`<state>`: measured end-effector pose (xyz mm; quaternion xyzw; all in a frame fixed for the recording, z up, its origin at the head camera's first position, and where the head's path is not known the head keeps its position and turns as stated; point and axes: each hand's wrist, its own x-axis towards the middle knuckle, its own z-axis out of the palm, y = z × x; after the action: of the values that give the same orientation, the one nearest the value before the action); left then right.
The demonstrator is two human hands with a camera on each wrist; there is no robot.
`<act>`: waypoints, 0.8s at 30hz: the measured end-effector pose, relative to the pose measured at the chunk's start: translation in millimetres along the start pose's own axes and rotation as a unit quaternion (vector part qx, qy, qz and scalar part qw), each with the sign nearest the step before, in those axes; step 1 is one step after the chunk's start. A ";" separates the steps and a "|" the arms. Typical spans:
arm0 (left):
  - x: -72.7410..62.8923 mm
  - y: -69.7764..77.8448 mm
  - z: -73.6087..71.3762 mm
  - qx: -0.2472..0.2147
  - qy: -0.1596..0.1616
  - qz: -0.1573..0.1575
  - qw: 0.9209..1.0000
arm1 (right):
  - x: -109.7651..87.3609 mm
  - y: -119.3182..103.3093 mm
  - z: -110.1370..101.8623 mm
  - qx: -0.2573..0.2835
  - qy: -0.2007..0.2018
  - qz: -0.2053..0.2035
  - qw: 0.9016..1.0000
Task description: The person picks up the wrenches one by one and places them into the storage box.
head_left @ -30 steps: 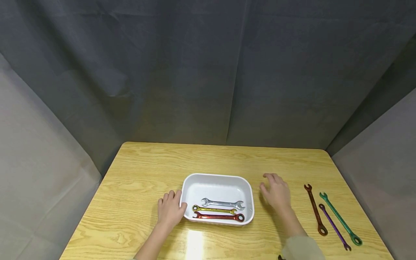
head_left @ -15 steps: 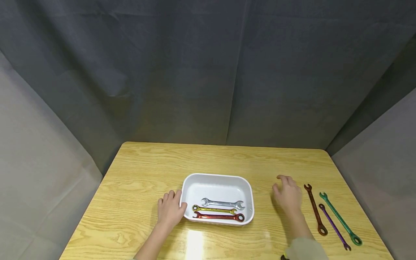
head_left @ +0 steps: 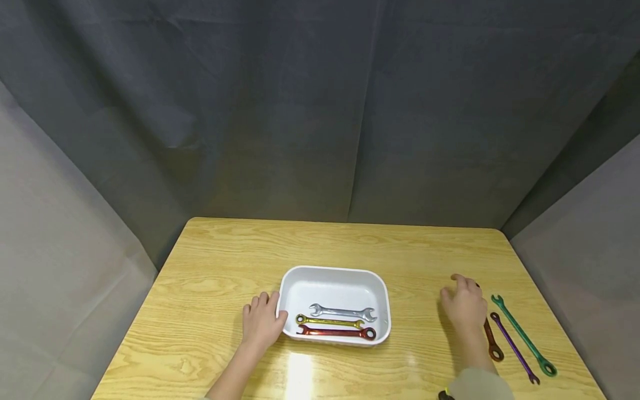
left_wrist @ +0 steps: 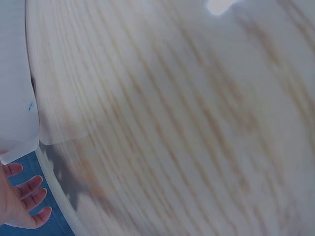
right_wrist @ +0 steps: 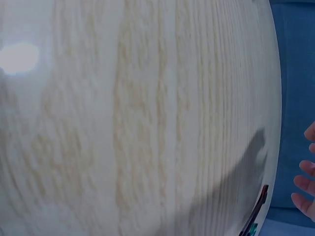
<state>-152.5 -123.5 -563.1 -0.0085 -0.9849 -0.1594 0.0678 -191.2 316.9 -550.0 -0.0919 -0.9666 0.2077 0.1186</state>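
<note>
My left hand (head_left: 261,322) holds the left rim of a white tray (head_left: 334,271), its thumb over the rim and its fingers outside. Inside lie a silver open-end wrench (head_left: 342,313), a yellow combination wrench (head_left: 330,322) and a red combination wrench (head_left: 335,333). My right hand (head_left: 466,305) hovers with loosely bent fingers over a brown-red combination wrench (head_left: 490,336), covering much of its upper part. The right wrist view has the fingers (right_wrist: 306,184) spread with nothing between them.
Right of that wrench lie a purple combination wrench (head_left: 514,347) and a green combination wrench (head_left: 525,336). Everything stands on a wooden table (head_left: 240,250). A dark curtain (head_left: 280,139) hangs behind it. Lighter grey panels rise on both sides.
My right hand has moved rightward from beside the tray to over the brown-red wrench. My left hand, the tray and the wrenches have stayed in place.
</note>
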 end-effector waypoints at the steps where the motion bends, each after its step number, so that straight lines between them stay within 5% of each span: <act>1: 0.1 -0.1 0.0 0.000 0.000 0.000 1.000 | -0.4 1.6 -0.5 -0.002 -0.005 0.005 1.000; 24: -0.2 -2.6 -2.3 0.003 -0.005 -0.001 1.000 | -7.2 32.5 -2.2 0.000 -0.047 0.115 0.992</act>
<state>-152.1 -126.7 -561.8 -0.0077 -0.9857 -0.1565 0.0625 -179.6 345.2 -563.2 -0.1923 -0.9541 0.2243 0.0487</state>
